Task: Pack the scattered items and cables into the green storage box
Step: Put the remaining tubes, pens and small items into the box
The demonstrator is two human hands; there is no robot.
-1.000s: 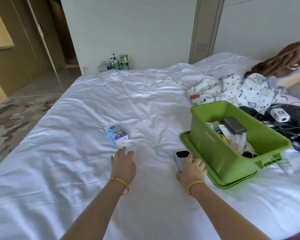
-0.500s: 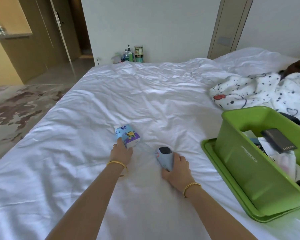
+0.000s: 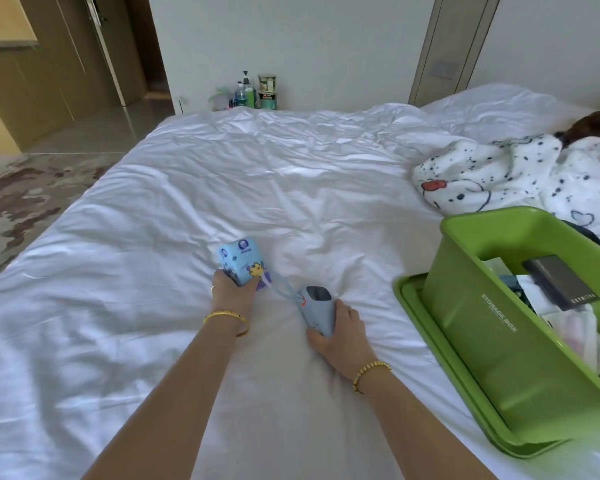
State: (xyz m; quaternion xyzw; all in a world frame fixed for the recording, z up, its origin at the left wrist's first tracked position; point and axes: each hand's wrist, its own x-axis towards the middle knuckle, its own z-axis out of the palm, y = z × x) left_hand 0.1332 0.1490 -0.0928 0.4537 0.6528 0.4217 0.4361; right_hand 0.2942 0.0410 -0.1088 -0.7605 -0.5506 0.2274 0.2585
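Note:
My left hand [image 3: 230, 293] grips a small light-blue tissue pack [image 3: 241, 259] with cartoon print, tilted up off the white bed. To its right, my right hand [image 3: 340, 336] holds a grey-blue handheld device [image 3: 317, 308] with a dark screen and a thin strap loop, resting on the sheet. The green storage box [image 3: 492, 323] stands at the right on its green lid [image 3: 413, 306]. Inside it lie a dark flat case [image 3: 561, 285] and white packets.
A spotted white blanket [image 3: 520, 174] is bunched at the far right behind the box. Bottles and cans [image 3: 253, 91] stand on the floor past the bed's far edge. The bed's left edge drops to a patterned floor [image 3: 21, 188].
My left hand closed on the tissue pack and tipped it up. My right hand kept its hold on the device, further left of the box. The view shifted left.

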